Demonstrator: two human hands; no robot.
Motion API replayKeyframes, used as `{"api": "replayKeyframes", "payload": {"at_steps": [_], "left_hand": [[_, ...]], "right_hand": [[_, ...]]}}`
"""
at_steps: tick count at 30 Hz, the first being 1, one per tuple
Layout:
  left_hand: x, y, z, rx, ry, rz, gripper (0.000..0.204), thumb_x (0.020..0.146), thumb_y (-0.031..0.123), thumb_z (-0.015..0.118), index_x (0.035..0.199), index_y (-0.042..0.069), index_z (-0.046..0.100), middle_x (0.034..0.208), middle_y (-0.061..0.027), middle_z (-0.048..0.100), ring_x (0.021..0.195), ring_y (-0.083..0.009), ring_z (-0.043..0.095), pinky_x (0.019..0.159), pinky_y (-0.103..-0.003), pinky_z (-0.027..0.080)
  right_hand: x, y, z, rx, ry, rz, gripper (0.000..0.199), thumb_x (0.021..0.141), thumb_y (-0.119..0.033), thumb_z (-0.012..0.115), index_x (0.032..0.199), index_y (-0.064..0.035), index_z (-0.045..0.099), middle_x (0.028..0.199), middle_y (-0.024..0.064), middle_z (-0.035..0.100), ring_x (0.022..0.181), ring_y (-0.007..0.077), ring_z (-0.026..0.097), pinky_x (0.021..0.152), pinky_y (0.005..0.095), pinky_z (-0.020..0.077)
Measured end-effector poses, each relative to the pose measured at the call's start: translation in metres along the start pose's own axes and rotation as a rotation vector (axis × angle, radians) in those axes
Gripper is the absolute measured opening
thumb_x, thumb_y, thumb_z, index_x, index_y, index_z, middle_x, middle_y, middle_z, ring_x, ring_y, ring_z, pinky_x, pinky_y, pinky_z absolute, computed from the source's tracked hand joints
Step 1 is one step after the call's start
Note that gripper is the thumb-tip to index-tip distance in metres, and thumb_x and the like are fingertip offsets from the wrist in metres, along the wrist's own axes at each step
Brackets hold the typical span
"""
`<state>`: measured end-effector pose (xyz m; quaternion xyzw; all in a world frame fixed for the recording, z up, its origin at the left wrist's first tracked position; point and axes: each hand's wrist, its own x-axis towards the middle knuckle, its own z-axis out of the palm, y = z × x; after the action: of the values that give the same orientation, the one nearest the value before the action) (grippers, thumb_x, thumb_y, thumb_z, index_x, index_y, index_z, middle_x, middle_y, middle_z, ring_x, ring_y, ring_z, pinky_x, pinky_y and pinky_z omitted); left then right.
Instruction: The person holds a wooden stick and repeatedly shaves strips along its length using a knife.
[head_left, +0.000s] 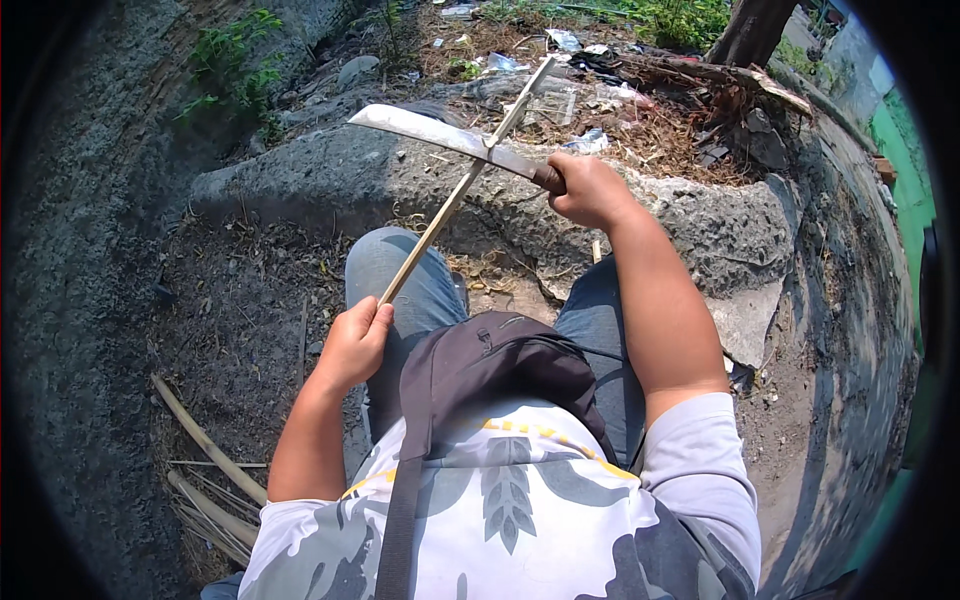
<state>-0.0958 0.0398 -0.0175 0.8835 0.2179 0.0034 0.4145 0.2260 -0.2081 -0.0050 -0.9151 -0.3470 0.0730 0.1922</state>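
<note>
Left hand (352, 345) grips a bamboo strip (462, 185); right hand (590, 190) holds the machete (440, 135) across it, best drawn away at a shallow angle.

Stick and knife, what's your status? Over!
Left hand shut on thin stick. Right hand shut on knife, blade lying across the stick. Nothing in the way.

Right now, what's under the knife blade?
The thin bamboo stick crosses beneath the knife blade, with the rough concrete slab farther below. The blade hides the exact contact point.
</note>
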Motion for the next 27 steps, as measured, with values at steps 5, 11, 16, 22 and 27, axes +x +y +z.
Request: {"api": "replayKeyframes", "payload": {"at_steps": [5,11,16,22,27], "left_hand": [[-0.002,-0.011,-0.001,-0.12,0.002,-0.059,0.033,0.11,0.028,0.054,0.089,0.003,0.06,0.07,0.0026,0.049,0.065,-0.0091,0.043,0.058,-0.031,0.039],[-0.005,-0.012,-0.004,-0.198,0.048,-0.045,0.033,0.111,0.029,0.053,0.09,0.004,0.061,0.07,0.0043,0.048,0.065,-0.0069,0.041,0.058,-0.029,0.037],[-0.003,-0.005,-0.012,-0.279,0.094,-0.119,0.035,0.112,0.032,0.052,0.091,0.005,0.061,0.072,0.0044,0.049,0.066,-0.006,0.041,0.058,-0.027,0.036],[0.01,0.003,-0.01,-0.209,0.122,-0.04,0.034,0.112,0.03,0.052,0.091,0.004,0.06,0.071,0.0032,0.049,0.066,-0.0075,0.042,0.059,-0.029,0.038],[-0.002,0.009,-0.022,-0.117,0.054,-0.008,0.032,0.111,0.028,0.053,0.091,0.004,0.059,0.07,0.0011,0.05,0.066,-0.0094,0.044,0.059,-0.031,0.039]], "right_hand": [[-0.002,-0.007,0.003,-0.084,-0.018,-0.111,0.03,0.083,-0.031,0.081,0.105,-0.017,0.067,0.103,0.0102,0.075,0.105,0.0312,0.071,0.107,0.0564,0.044],[0.003,-0.012,0.005,-0.303,0.297,0.03,0.056,0.08,-0.065,0.079,0.108,-0.0172,0.07,0.103,0.009,0.076,0.111,0.0328,0.069,0.104,0.0678,0.0415],[-0.001,-0.007,0.005,-0.043,0.016,-0.031,0.043,0.085,-0.054,0.079,0.101,-0.0147,0.07,0.094,0.0136,0.075,0.095,0.0378,0.072,0.085,0.0504,0.0555],[0.003,-0.02,0.022,-0.153,0.234,-0.421,0.017,0.077,-0.021,0.075,0.088,-0.0145,0.064,0.082,0.0113,0.071,0.082,0.0367,0.071,0.078,0.0489,0.0554],[0.014,0.015,0.005,-0.154,0.22,-0.101,0.013,0.082,-0.021,0.07,0.092,-0.0141,0.068,0.085,0.0122,0.074,0.086,0.037,0.072,0.084,0.0493,0.0556]]}}
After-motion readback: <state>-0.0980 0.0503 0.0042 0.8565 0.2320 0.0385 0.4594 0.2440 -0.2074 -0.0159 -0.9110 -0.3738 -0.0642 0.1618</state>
